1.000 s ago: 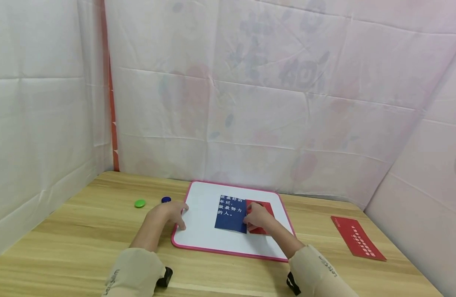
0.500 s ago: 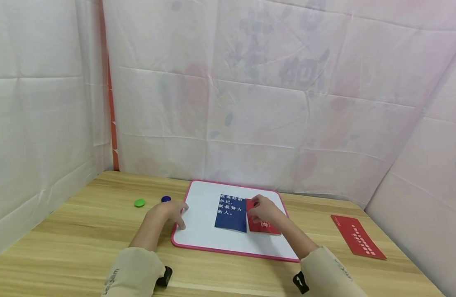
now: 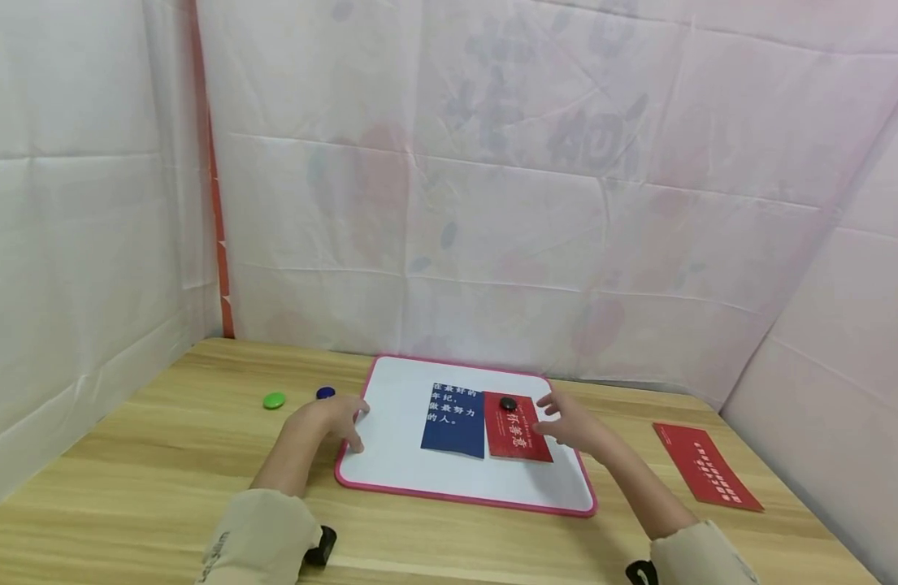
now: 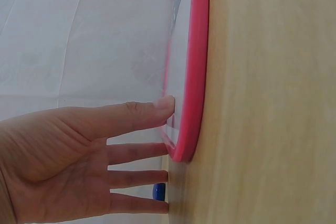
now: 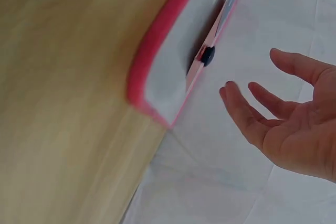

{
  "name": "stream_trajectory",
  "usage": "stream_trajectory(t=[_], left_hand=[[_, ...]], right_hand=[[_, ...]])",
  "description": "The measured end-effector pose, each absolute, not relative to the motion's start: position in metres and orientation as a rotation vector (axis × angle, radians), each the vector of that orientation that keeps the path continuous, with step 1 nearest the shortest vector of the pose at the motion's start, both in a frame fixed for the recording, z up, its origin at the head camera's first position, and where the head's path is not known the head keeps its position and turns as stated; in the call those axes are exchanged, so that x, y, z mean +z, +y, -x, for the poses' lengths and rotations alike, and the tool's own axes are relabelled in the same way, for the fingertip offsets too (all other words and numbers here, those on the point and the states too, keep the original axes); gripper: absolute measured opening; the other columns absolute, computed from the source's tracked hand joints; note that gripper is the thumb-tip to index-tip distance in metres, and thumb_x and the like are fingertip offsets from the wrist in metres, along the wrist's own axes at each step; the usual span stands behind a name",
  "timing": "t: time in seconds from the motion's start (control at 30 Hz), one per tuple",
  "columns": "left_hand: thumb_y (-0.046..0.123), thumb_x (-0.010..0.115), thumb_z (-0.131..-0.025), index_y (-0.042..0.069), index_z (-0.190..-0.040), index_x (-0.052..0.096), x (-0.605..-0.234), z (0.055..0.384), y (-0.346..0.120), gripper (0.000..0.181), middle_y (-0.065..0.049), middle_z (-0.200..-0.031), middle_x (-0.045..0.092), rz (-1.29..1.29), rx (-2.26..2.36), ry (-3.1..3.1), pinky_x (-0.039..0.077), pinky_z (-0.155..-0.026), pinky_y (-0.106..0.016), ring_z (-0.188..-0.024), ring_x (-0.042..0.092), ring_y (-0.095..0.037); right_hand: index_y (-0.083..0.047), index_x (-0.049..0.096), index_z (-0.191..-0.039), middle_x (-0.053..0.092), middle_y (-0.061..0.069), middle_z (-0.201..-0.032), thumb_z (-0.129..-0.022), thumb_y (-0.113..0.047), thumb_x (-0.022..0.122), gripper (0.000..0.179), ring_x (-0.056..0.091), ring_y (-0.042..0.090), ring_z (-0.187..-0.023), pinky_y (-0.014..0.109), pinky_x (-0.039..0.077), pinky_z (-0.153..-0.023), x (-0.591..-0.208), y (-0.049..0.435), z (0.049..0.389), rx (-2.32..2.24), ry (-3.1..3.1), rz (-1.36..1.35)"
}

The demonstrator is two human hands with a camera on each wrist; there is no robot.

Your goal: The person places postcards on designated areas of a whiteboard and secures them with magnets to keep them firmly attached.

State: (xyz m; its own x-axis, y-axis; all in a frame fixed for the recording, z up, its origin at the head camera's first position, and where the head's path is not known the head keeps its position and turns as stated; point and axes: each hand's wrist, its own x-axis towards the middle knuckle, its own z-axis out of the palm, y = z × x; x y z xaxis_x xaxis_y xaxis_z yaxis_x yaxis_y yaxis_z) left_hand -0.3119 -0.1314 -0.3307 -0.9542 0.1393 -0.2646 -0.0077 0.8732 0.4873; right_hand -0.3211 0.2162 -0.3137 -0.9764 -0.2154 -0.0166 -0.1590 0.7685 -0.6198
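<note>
A whiteboard (image 3: pixel 390 471) with a pink frame lies flat on the table. On it, side by side, are a dark blue card (image 3: pixel 454 435) with white writing and a red card (image 3: pixel 518 447). A round black magnet (image 3: pixel 508 403) sits near the red card's top edge. My left hand (image 3: pixel 337 421) rests at the board's left edge; in the left wrist view its thumb (image 4: pixel 165 109) reaches over the pink rim and its other fingers are straight. My right hand (image 3: pixel 574 424) is raised over the board's right side, fingers spread and relaxed, with nothing in it.
A green round magnet (image 3: pixel 274 400) and a blue round magnet (image 3: pixel 326 392) lie on the wooden table (image 3: pixel 163 471) left of the board. Another red card (image 3: pixel 708 467) lies to the right. White cloth (image 3: pixel 507 203) hangs behind and at both sides.
My right hand has let go of the black magnet and moved right, off the red card, uncovering both. The left hand stays at the board's edge.
</note>
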Motion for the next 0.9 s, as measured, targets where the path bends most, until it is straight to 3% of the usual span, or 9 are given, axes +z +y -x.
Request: stream_trajectory(t=[0.3, 0.6, 0.9], left_hand=[[0.014, 0.079, -0.072, 0.006, -0.127, 0.052, -0.334, 0.314, -0.132, 0.062, -0.019, -0.124, 0.050, -0.127, 0.695, 2.758, 0.035, -0.091, -0.057, -0.116, 0.042, -0.036], [0.014, 0.079, -0.072, 0.006, -0.127, 0.052, -0.335, 0.315, -0.132, 0.062, -0.020, -0.125, 0.049, -0.118, 0.692, 2.767, 0.034, -0.091, -0.059, -0.116, 0.041, -0.038], [0.013, 0.078, -0.072, 0.006, -0.127, 0.052, -0.335, 0.314, -0.131, 0.062, -0.021, -0.126, 0.048, -0.126, 0.685, 2.767, 0.033, -0.092, -0.059, -0.118, 0.040, -0.039]], right_hand=[[0.011, 0.050, -0.115, 0.052, 0.027, -0.113, -0.079, -0.015, 0.071, 0.049, 0.047, 0.045, -0.106, 0.054, 0.045, -0.081, -0.328, 0.254, 0.314, -0.708, 2.944, 0.322], [0.004, 0.047, -0.124, 0.049, 0.023, -0.119, -0.074, -0.030, 0.075, 0.067, 0.043, 0.044, -0.110, 0.060, 0.039, -0.085, -0.328, 0.282, 0.305, -0.521, 2.854, 0.311], [0.001, 0.048, -0.126, 0.045, 0.022, -0.123, -0.075, -0.031, 0.074, 0.066, 0.039, 0.042, -0.112, 0.063, 0.030, -0.091, -0.332, 0.296, 0.298, -0.563, 2.728, 0.384]])
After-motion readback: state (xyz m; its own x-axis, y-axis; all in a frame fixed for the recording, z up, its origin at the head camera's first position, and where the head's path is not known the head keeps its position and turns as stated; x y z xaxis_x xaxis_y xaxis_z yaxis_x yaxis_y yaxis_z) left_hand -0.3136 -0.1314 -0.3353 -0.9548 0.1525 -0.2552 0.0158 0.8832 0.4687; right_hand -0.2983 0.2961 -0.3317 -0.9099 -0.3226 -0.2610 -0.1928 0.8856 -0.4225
